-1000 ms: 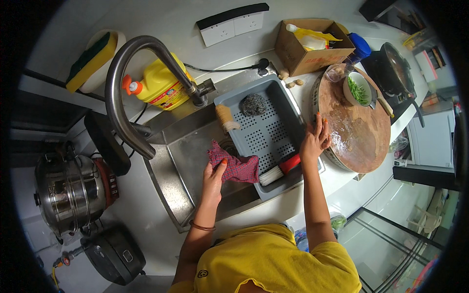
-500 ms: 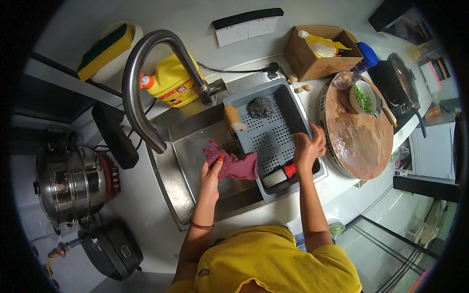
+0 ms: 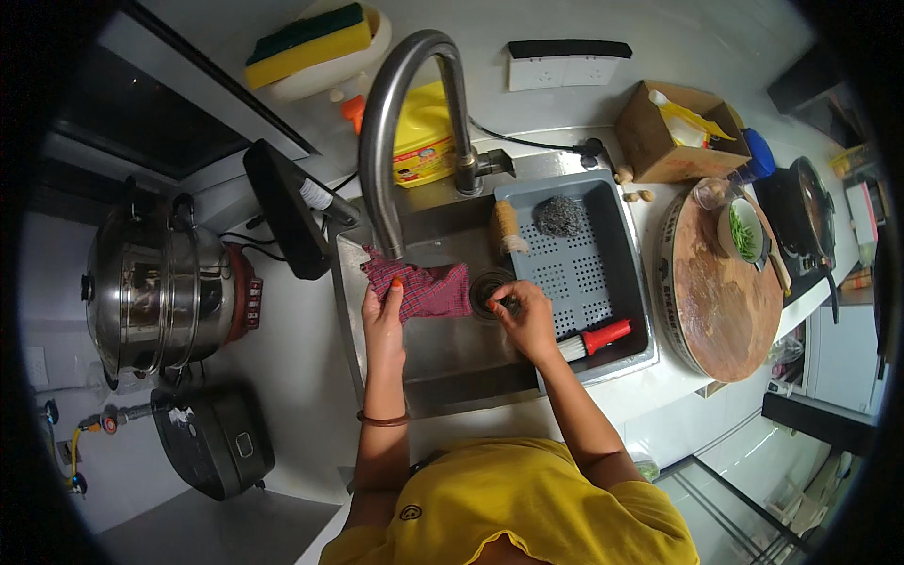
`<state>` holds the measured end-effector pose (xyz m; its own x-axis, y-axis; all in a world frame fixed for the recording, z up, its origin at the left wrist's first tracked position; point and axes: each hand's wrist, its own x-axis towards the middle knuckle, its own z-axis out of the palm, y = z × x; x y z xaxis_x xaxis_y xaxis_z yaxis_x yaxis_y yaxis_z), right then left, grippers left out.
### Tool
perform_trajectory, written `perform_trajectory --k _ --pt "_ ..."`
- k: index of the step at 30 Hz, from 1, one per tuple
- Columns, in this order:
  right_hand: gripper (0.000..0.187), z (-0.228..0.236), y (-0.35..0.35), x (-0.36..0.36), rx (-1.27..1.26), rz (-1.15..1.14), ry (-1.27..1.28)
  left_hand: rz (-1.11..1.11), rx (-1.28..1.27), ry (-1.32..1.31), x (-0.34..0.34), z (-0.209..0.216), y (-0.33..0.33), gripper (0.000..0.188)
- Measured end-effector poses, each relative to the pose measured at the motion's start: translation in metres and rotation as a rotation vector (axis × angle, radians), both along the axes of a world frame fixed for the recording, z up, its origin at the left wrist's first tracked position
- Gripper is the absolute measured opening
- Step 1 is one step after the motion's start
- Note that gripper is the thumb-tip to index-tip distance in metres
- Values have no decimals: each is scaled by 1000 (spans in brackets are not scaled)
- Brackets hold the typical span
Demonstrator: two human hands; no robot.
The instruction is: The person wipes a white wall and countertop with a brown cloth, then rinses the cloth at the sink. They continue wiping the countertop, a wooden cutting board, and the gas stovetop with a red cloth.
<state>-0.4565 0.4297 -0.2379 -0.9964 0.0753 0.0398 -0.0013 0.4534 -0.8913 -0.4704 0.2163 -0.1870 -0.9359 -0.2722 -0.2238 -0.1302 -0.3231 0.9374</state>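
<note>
My left hand [image 3: 384, 325] grips a red checked cloth [image 3: 435, 290] above the steel sink [image 3: 443, 363], just below the tap spout [image 3: 384, 235]. Bent at the fingers, my right hand [image 3: 527, 322] hovers over the sink by the round drain [image 3: 488, 287]; its thumb and fingertips come together, and whatever lies between them is too small to make out. Beside that hand, a grey perforated basket [image 3: 633, 254] rests across the right of the sink. It holds a steel wool scrubber [image 3: 558, 217], a red-handled brush [image 3: 603, 337] and a tan brush-like piece [image 3: 508, 228] at its left rim.
A round wooden chopping board [image 3: 720, 301] carries a bowl of cut greens [image 3: 742, 231]. Behind stand a cardboard box [image 3: 659, 137] and a yellow detergent jug [image 3: 422, 141]. On the left are a steel steamer pot [image 3: 155, 282] and a black appliance [image 3: 215, 443].
My right hand has moved left from the basket's right edge to the drain area. My left hand still holds the cloth. The red-handled brush has shifted in the basket, and the view has turned.
</note>
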Motion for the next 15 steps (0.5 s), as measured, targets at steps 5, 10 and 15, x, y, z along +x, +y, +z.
perform_trajectory --k 5,10,15 --pt "12 17 -5 -19 -171 105 -82 -70 16 37 -2 6 0 22" --pt "20 20 1 -31 101 245 -100 -114 42 47 -7 2 -1 26" --pt "49 32 3 -63 107 66 175 -84 315 54 -9 9 2 34"
